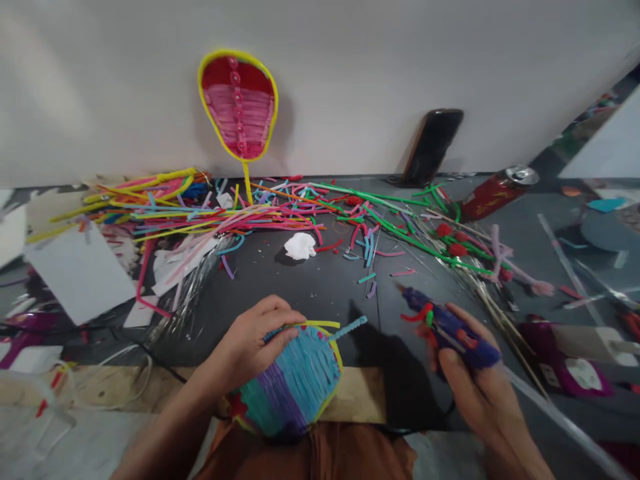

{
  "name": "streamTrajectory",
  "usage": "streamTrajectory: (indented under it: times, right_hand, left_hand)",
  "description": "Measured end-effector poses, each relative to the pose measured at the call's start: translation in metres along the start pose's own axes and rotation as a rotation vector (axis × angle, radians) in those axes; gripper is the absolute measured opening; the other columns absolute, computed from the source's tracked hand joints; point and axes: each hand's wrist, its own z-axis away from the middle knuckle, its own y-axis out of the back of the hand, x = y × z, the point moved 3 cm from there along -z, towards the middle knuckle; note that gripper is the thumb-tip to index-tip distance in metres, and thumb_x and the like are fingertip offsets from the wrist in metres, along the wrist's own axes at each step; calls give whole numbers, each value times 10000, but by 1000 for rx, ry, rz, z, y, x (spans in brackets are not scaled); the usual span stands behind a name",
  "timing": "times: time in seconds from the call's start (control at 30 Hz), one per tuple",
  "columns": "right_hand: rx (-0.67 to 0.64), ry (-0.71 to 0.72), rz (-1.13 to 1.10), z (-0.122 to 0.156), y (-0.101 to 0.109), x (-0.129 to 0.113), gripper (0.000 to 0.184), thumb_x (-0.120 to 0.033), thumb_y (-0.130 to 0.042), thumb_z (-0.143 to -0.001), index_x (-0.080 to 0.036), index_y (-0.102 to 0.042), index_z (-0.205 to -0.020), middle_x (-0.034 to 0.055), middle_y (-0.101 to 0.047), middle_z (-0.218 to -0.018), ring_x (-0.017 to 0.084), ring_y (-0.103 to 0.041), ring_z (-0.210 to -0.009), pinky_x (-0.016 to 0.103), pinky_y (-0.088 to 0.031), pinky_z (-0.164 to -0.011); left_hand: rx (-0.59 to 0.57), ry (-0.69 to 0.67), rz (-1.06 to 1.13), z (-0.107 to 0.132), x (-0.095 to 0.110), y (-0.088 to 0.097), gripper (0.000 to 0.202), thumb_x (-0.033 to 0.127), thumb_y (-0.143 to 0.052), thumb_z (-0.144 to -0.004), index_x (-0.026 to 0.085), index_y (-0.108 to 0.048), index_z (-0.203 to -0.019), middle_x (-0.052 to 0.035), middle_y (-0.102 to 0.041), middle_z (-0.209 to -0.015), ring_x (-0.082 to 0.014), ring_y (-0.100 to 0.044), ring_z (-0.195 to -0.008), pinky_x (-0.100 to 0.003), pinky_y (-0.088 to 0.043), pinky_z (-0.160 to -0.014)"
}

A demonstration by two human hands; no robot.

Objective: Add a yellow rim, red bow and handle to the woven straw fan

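My left hand (267,337) grips the upper left edge of a pipe-cleaner fan (300,380), striped in blue, purple and green. Yellow pipe cleaner runs along part of the fan's rim, and a twisted light-blue stem (350,328) sticks out at its upper right. In my right hand (470,373) is a dark blue glue gun (450,327), its tip pointing up and left, apart from the fan. Red and green pipe-cleaner bits are wound around the gun near its front. A clear glue stick (560,417) trails from its back end.
A pink-and-red fan with a yellow rim (239,107) leans on the wall. Loose pipe cleaners (270,217) cover the table's back. A white crumpled tissue (301,246), phone (433,147), red can (497,193), white card (80,273) and purple glue gun (565,360) lie around.
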Motion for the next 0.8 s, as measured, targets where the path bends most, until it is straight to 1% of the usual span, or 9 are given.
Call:
streamTrajectory:
  times: [0.07,0.13,0.2,0.27,0.37,0.43,0.53,0.63,0.8]
  right_hand:
    - [107,50,327,-12,6,8,559,-442,-585,-829,-228,-433,-1323,110,-667,-1016,255,-665,-847,391,-529,-741]
    - [135,65,484,-18,9,13,556,-428,-587,-821,-224,-440,-1316,112,-668,-1016,280,-664,-905,415,-526,-776]
    - [116,91,412,-15,9,13,531,-409,-563,-843,-218,-427,-1319,116,-668,-1016,262,-669,-860,387,-542,-729]
    - [55,98,184,-4,6,10,478,-399,-519,-882,-208,-421,-1309,117,-672,-980,215,-662,-724,332,-547,-621]
    - [-130,56,-187,19,-6,1,411,-433,-452,-918,-204,-438,-1259,97,-673,-869,148,-575,-504,261,-475,-434]
    - [-250,-5,-298,30,-14,-5,405,-459,-427,-928,-209,-435,-1246,82,-665,-829,142,-557,-493,247,-446,-420]
    - [-432,-60,-261,33,-27,-12,399,-459,-411,-940,-224,-423,-1262,74,-655,-836,149,-562,-554,253,-464,-483]
    - [-578,2,-162,28,-37,-16,361,-421,-385,-959,-250,-412,-1276,67,-642,-867,138,-541,-571,246,-473,-524]
    - [-589,25,-110,21,-44,-18,355,-407,-359,-971,-242,-381,-1284,57,-617,-866,130,-516,-560,238,-453,-512]
  left_hand:
    - [1,-7,2,0,2,0,196,158,-514,-895,197,-669,-1010,-23,-619,-916,-117,-626,-845,-204,-489,-772]
    - [-4,-8,1,0,3,0,197,154,-514,-895,197,-672,-1004,-20,-613,-908,-111,-623,-836,-196,-488,-768]
    - [-2,-3,-3,1,2,0,196,151,-518,-894,198,-674,-1003,-17,-608,-905,-108,-620,-833,-195,-486,-770]
    - [7,-1,-4,2,2,0,209,152,-521,-895,203,-666,-1037,-18,-606,-920,-111,-617,-848,-202,-485,-784]
    - [6,-4,-8,4,1,-1,243,157,-513,-902,214,-655,-1091,-20,-601,-936,-115,-611,-860,-214,-484,-790]
    - [-4,-6,-22,5,1,-1,249,165,-507,-906,220,-662,-1092,-19,-594,-923,-114,-609,-835,-214,-488,-760]
    - [-17,0,-41,6,1,-2,256,178,-501,-907,232,-674,-1088,-20,-593,-913,-117,-606,-814,-217,-491,-732]
    - [-19,2,-45,6,3,-1,261,177,-498,-906,234,-678,-1086,-22,-592,-907,-118,-605,-807,-219,-492,-732]
    - [-17,0,-45,8,7,1,264,162,-502,-901,237,-682,-1078,-21,-585,-906,-115,-604,-807,-207,-487,-721]
